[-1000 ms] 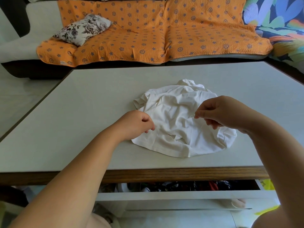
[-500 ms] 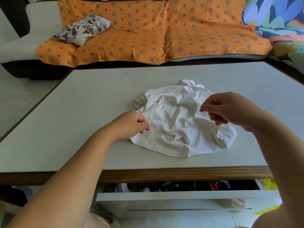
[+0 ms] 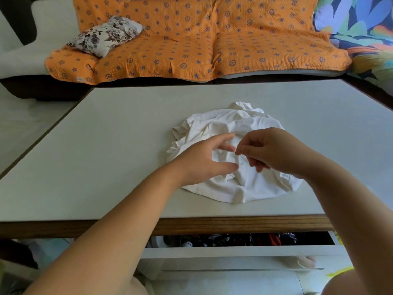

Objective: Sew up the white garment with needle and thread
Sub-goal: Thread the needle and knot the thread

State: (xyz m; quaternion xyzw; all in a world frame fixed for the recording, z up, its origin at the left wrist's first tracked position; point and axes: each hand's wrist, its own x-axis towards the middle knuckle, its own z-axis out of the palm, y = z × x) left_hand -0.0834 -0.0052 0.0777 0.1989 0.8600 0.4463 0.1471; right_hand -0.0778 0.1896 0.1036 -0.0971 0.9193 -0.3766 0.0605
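Step in hand: likely setting up a stitch on the garment [image 3: 244, 188], crumpled on the table [image 3: 106, 167].
Left hand [image 3: 202, 160] released, spread on cloth; right hand [image 3: 274, 154] pinched, contents cannot be told. Next: flatten cloth, find seam.

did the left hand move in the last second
Yes. The left hand has slid right, from the left edge of the white garment onto it, its fingers now spread, nearly meeting the right hand.
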